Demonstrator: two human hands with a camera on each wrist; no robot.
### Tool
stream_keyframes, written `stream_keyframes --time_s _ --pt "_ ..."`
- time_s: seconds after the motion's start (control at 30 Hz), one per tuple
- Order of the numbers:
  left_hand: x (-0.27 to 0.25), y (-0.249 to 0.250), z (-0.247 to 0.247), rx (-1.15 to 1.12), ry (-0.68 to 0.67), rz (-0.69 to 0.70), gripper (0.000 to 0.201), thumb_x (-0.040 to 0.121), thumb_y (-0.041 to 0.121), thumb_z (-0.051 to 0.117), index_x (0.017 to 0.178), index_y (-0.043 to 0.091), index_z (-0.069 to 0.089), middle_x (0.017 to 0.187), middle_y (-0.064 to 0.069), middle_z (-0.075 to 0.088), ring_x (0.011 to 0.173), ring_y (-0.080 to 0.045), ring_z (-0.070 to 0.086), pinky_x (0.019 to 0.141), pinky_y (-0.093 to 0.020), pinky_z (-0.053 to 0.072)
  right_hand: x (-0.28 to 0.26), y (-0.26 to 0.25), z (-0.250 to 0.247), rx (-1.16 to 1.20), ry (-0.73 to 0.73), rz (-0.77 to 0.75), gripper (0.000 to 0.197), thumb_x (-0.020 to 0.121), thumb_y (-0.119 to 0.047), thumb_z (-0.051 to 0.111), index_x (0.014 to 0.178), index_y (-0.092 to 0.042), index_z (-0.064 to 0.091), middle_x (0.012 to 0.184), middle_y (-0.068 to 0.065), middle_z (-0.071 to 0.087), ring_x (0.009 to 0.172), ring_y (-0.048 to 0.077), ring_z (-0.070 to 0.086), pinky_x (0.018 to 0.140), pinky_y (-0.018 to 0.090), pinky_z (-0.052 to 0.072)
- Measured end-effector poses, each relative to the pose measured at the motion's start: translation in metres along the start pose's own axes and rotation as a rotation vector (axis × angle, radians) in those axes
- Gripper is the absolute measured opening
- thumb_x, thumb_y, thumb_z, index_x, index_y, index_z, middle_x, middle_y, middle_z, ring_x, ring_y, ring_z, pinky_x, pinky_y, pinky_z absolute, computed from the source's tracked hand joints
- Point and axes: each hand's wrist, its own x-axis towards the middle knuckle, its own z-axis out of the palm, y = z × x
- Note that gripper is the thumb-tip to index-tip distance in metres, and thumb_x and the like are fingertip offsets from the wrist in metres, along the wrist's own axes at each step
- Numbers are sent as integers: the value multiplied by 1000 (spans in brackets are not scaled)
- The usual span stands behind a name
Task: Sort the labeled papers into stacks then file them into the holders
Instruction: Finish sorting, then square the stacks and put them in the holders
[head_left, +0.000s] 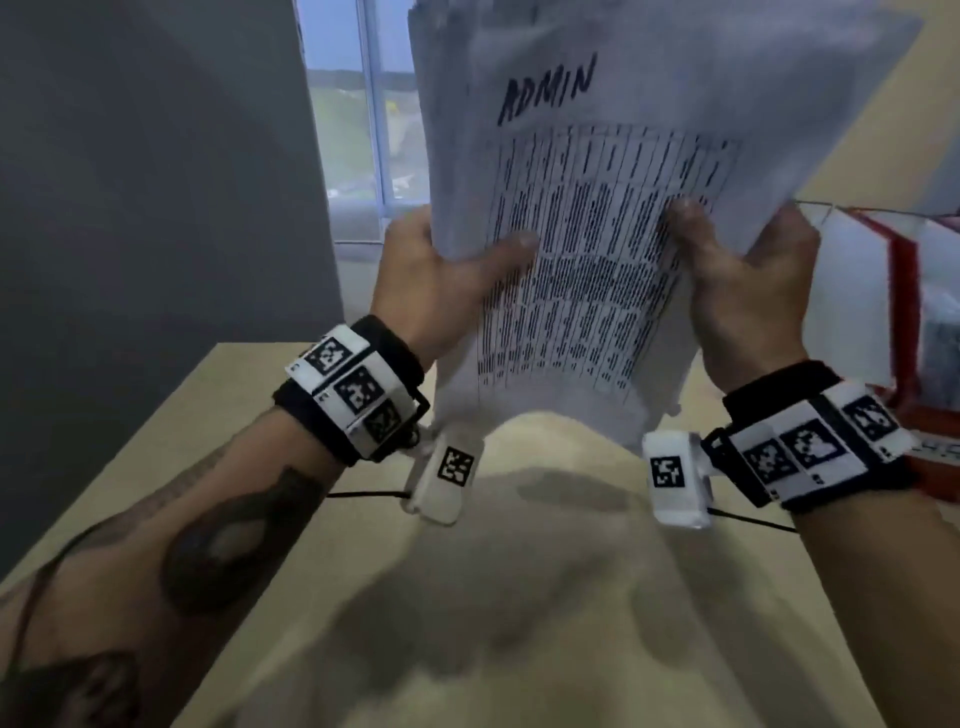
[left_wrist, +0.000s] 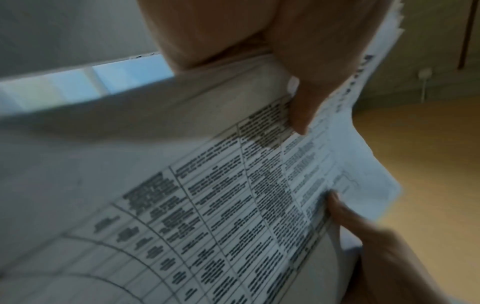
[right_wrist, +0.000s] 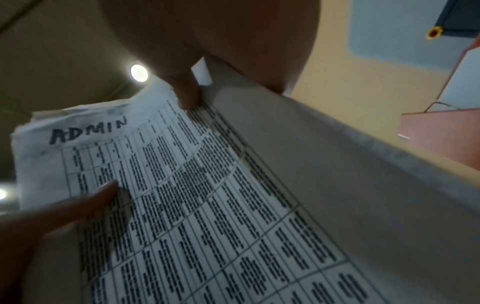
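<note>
A thick stack of white papers (head_left: 597, 218) is held upright in the air above the table. Its top sheet carries a printed table and the handwritten word ADMIN (head_left: 545, 85). My left hand (head_left: 452, 270) grips the stack's left edge, thumb on the front sheet. My right hand (head_left: 737, 270) grips the right edge the same way. In the left wrist view the stack (left_wrist: 233, 195) fills the frame under the thumb. In the right wrist view the stack (right_wrist: 197, 185) shows the ADMIN label (right_wrist: 88, 131). The fingers behind the paper are hidden.
A beige table (head_left: 249, 415) lies below the stack. A red and white holder with papers (head_left: 893, 312) stands at the right. A grey panel (head_left: 156, 208) rises at the left, with a window (head_left: 363, 130) behind. My light shirt fills the lower middle.
</note>
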Motion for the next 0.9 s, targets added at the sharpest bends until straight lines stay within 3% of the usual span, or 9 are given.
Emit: stream_keyframes --time_s 0.07,0.13,0.27,0.4,0.5,0.6,0.7,0.8,0.9 --pt "2 -3 5 -111 22 -12 23 85 10 84 105 8 72 104 -16 78 96 -34 76 84 -50 64 4 1 -6 28 -28 -8 42 101 -28 68 135 -6 58 122 -6 71 116 2 67 102 28 54" --pt "-2 -21 6 -156 11 -77 27 82 11 86 106 8 73 100 -12 79 92 -32 77 81 -45 64 -5 15 -14 21 -77 71 57 102 -34 67 147 -6 48 139 2 65 131 12 60 113 39 48" --pt "-21 -64 11 -77 17 -238 28 78 20 89 98 10 72 81 5 79 79 -15 76 71 -27 61 -38 55 -29 22 -132 250 43 101 -34 65 137 -11 59 129 -1 70 125 12 64 111 40 49" --pt "-14 -63 29 -69 115 -198 24 80 27 88 97 19 72 88 3 80 85 -16 78 74 -31 64 -31 55 -24 -8 -57 249 24 106 -23 58 126 -12 64 111 -10 72 105 -2 68 94 23 54" --pt "-13 -66 29 -168 118 -183 29 80 29 86 102 16 72 89 3 80 87 -16 77 77 -31 62 -26 59 -26 59 -56 238 30 100 -27 63 126 -13 64 117 1 74 109 15 71 95 34 57" --pt "-24 -85 21 -109 -44 -287 47 69 37 95 105 17 71 96 0 79 96 -24 76 93 -46 61 -41 74 -35 58 -141 373 34 96 -15 74 127 -8 64 115 5 76 106 21 73 97 43 60" --pt "-27 -92 19 -5 -124 -264 44 68 34 95 102 19 72 94 -2 78 96 -28 75 92 -49 61 -48 84 -39 -11 -189 413 34 91 -10 78 123 -2 69 111 7 78 103 22 75 98 52 59" --pt "-21 -78 19 59 -115 -201 25 78 23 87 96 14 72 81 -1 77 80 -21 75 77 -39 63 -40 79 -44 -55 -212 386 37 86 -10 83 120 -3 71 108 4 79 97 17 77 93 49 62" --pt "-9 -54 11 225 -106 -211 21 79 24 88 76 12 72 60 2 67 52 -19 62 49 -35 54 -13 53 -58 -188 -177 194 73 75 -19 93 135 -6 54 128 -1 68 112 6 69 102 31 57"
